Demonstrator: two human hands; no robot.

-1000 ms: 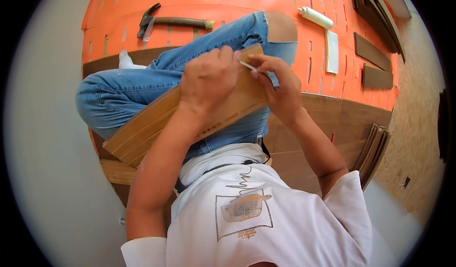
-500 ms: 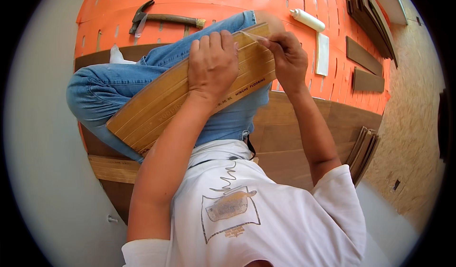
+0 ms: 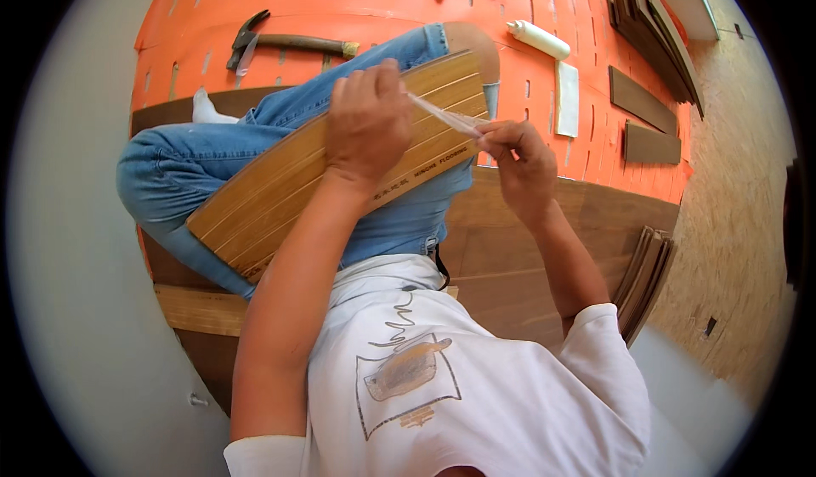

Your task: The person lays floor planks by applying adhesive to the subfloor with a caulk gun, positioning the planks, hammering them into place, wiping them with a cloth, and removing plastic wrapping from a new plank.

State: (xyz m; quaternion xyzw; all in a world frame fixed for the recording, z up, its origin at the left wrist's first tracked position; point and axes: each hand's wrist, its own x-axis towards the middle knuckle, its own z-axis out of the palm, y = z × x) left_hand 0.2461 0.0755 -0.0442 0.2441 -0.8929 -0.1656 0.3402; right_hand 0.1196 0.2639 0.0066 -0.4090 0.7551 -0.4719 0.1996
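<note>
A wooden floorboard (image 3: 285, 190) lies slanted across my lap, its yellowish grooved underside with dark print facing up. My left hand (image 3: 367, 124) is closed over its far long edge, with the fingers curled round that edge. A thin see-through plastic strip (image 3: 448, 118) stretches from beside the left hand across the board's right part. Its near end is pinched between the thumb and fingers of my right hand (image 3: 520, 158), which is off the board's right end. Whether the strip's other end sticks to the board or is under the left fingers, I cannot tell.
A claw hammer (image 3: 297, 42) rests on the orange underlay (image 3: 586, 61). Farther right are a white bottle (image 3: 540, 39), a flat white piece (image 3: 567, 99), stacked dark planks (image 3: 653, 48) and short offcuts (image 3: 652, 143). Brown laid flooring (image 3: 501, 239) surrounds me; a wall (image 3: 93, 222) stands left.
My right hand has moved down and slightly right from the board's far corner, drawing the plastic strip out longer. The left hand has shifted slightly left.
</note>
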